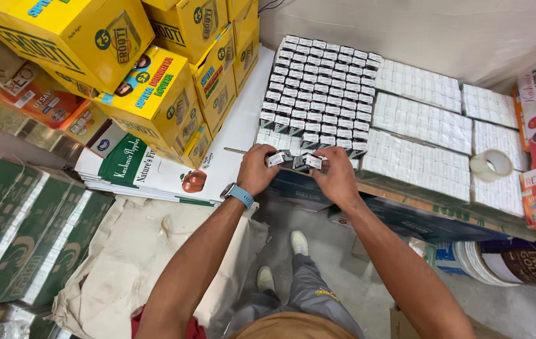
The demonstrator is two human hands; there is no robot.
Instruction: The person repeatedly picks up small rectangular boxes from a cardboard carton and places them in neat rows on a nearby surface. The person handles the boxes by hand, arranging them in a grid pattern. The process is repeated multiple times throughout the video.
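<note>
My left hand [256, 169] and my right hand [335, 172] together hold a short row of small black-and-white boxes [293, 161] at the near edge of a big stacked block of the same small boxes [321, 94]. Both hands have their fingers closed around the ends of that row. A blue-strapped watch [238, 193] sits on my left wrist. To the right of the block lie flat shrink-wrapped white packs [421, 119] in several rows.
Yellow cartons [155, 69] are stacked at the upper left, green cartons [10, 232] at the left. A roll of clear tape [491, 164] rests on the white packs. Flattened white cardboard [148, 169] lies below the yellow cartons. My shoes [280, 260] stand on the grey floor.
</note>
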